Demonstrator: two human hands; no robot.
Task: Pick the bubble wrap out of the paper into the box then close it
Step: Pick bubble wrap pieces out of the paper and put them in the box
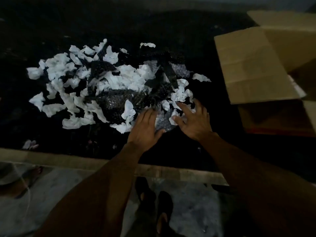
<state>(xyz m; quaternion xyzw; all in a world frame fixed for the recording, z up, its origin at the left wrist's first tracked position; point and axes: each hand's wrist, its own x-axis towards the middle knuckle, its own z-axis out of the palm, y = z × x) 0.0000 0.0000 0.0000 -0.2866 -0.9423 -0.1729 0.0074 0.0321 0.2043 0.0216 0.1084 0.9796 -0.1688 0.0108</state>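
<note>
A heap of torn white paper scraps (119,79) lies on a dark surface, mixed with clear bubble wrap (112,103). A small piece of bubble wrap (162,122) sits at the heap's near right edge, between my two hands. My left hand (145,129) rests flat beside it, fingers straight, thumb touching its lower edge. My right hand (193,120) hovers on its other side with fingers spread over paper scraps. An open cardboard box (253,69) stands at the right, its flaps folded outward.
The dark surface (51,130) ends in a pale near edge (68,159). Below it are the floor, my feet in dark sandals (153,200), and another person's sandalled foot (32,177) at the left. A few stray scraps (30,144) lie near that edge.
</note>
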